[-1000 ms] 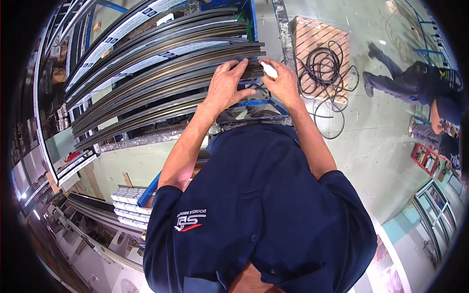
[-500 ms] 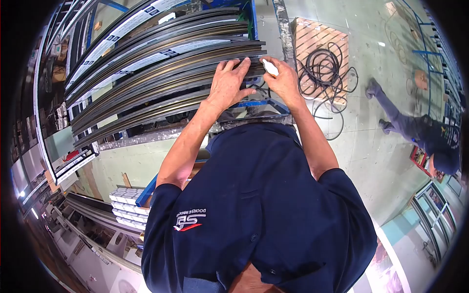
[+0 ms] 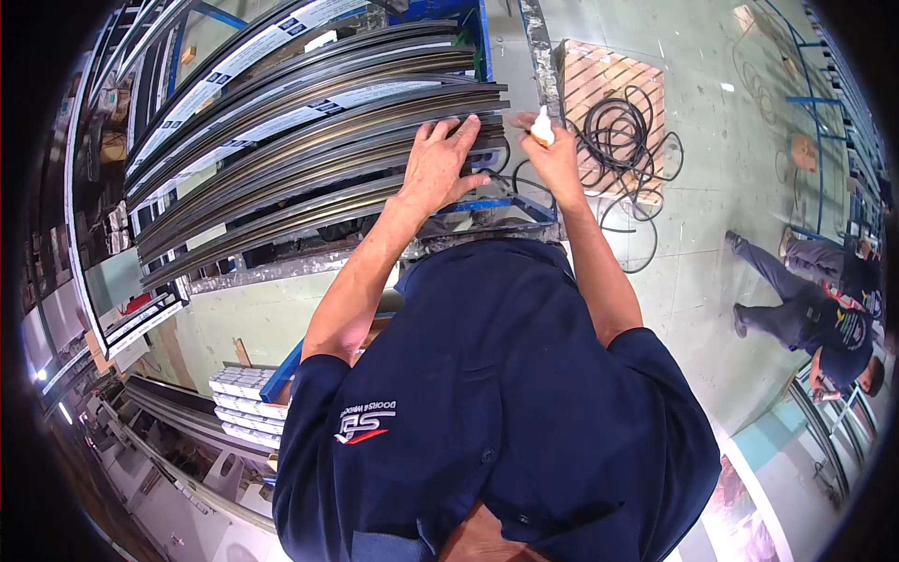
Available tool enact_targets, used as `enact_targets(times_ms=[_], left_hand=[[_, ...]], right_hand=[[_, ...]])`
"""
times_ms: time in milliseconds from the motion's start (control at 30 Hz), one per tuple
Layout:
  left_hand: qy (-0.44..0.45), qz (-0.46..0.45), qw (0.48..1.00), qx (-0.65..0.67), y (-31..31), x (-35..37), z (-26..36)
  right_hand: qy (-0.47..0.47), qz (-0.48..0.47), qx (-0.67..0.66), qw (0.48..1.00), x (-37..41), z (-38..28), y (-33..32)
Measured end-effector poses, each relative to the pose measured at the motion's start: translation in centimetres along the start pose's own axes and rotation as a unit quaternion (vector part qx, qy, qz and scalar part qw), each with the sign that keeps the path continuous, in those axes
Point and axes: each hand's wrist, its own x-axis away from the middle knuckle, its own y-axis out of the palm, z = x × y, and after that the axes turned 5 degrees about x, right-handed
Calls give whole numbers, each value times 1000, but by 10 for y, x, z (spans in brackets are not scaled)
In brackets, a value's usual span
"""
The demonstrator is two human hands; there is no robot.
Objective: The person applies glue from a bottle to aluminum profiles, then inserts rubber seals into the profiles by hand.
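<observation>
My left hand lies across the dark metal profiles near their right ends. Its fingers are spread over the strips, with the thumb held apart toward me. My right hand is closed around a small white squeeze bottle. The bottle's narrow tip points up, away from me, and a bit of orange shows near its lower part. This hand is just right of the profile ends and not touching them.
Coiled black cable lies on a wooden pallet to the right. A blue frame stands under the profile ends. Two people are at the far right. White stacked blocks sit at lower left.
My right hand has drawn slightly right, away from the profile ends, and the bottle has turned tip-up. My left hand stays put. The person at right has moved, and a second one shows.
</observation>
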Motion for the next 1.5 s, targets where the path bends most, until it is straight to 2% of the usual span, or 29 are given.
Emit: enact_targets(times_ms=[100, 200, 333, 467, 600, 667, 700, 800, 833, 867, 900, 933, 967, 1000, 1033, 1067, 1100, 1167, 1233, 1300, 1333, 1367, 1400, 1467, 1500], left_hand=[[2, -4, 1000, 10, -1, -1, 0], [-5, -9, 999, 37, -5, -5, -3], [-21, 22, 995, 94, -10, -11, -8], [-46, 77, 986, 140, -17, -9, -20], [-97, 116, 975, 163, -19, 3, -35], [-111, 138, 972, 157, -19, 6, -44], [-106, 150, 972, 143, -18, 7, -48], [-66, 157, 978, 124, -23, -9, -48], [-23, 169, 977, 130, -24, -16, -48], [-19, 175, 975, 139, -26, -21, -46], [0, 182, 971, 157, -30, -29, -42], [-43, 169, 967, 187, -25, -34, -46], [-72, 190, 955, 216, -19, -34, -50], [-68, 200, 937, 279, -27, -35, -45], [-85, 198, 913, 347, -27, -32, -50], [-117, 170, 894, 397, -18, -28, -68], [-125, 159, 880, 429, -18, -22, -75], [-128, 152, 842, 502, -19, -20, -86], [-116, 148, 786, 588, -14, -19, -93], [-118, 143, 759, 624, -15, -29, -93], [-133, 150, 746, 635, -17, -28, -96], [-130, 152, 738, 644, -18, -29, -94], [-164, 157, 711, 665, -19, -28, -92], [-118, 156, 641, 742, -3, -24, -121], [-118, 174, 598, 773, -3, -23, -120]], right_hand=[[25, 39, -37, 998, -9, 11, -5], [88, 35, 11, 995, -19, 0, -9], [128, 8, -5, 992, -38, 0, -1], [85, 5, 19, 996, -54, 8, 9], [85, -6, 31, 996, -61, 8, 13], [71, -4, 30, 997, -60, -10, 13], [78, -9, 38, 996, -59, -22, 14], [59, -24, -48, 997, -61, -64, 15], [45, -24, -39, 998, -56, -91, 16], [41, -27, -68, 996, -60, -87, 26], [46, -22, 4, 999, -54, -112, 29], [12, -42, 51, 998, -59, -104, 32], [10, -21, 5, 1000, -50, -127, 34], [8, 19, 14, 1000, -48, -130, 38], [-46, 55, -27, 997, -59, -103, 50], [-7, 40, -53, 998, -53, -109, 44], [-37, 72, 7, 997, -46, -113, 41], [-8, 107, 32, 994, -31, -116, 39], [-8, 115, 26, 993, -21, -91, 35], [-7, 93, -16, 995, -7, -66, 38], [51, 42, 24, 997, 7, -88, 23], [1, 68, 167, 984, 15, -84, 18], [-6, 116, 149, 982, 19, -45, 27], [18, 115, 220, 969, 30, -82, 31], [17, 130, 194, 972, 33, -80, 36]])
